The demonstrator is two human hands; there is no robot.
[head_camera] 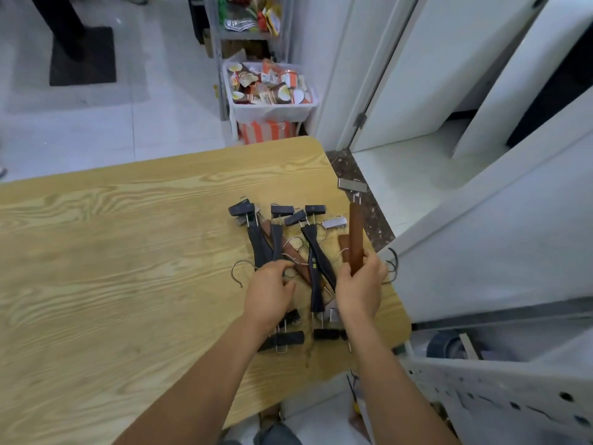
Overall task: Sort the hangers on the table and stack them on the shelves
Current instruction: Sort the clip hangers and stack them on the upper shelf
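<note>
The sorting's underway, going by the layout. The right hand (361,284) is closed round a brown wooden hanger (355,234), holding it by the middle w/ its metal clip (352,185) poking up past the table's far right corner. The left hand (271,290) is down on the pile of hangers (288,252), fingers curled at a wire hook; can't tell if it's actually gripping one yet or just feeling for it.

To do this bit well, I'd say: lift one at a time, straight up, bc the hooks are interlocked and a sideways tug will drag the neighbours off the table (112,252). Pin the heap w/ the left hand while the right pulls free. Keep browns w/ browns, darks w/ darks, clips all facing one way so they stack flat on the shelves later.

The hangers themselves: short clip-type ones, a mix of dark navy/black bars and reddish-brown wood, each w/ a pinch clip at either end and a thin wire hook mid-bar. They lie criss-crossed near the table's right edge, some clips close to the near edge. One loose hook (239,271) curls out to the left of the heap.
</note>
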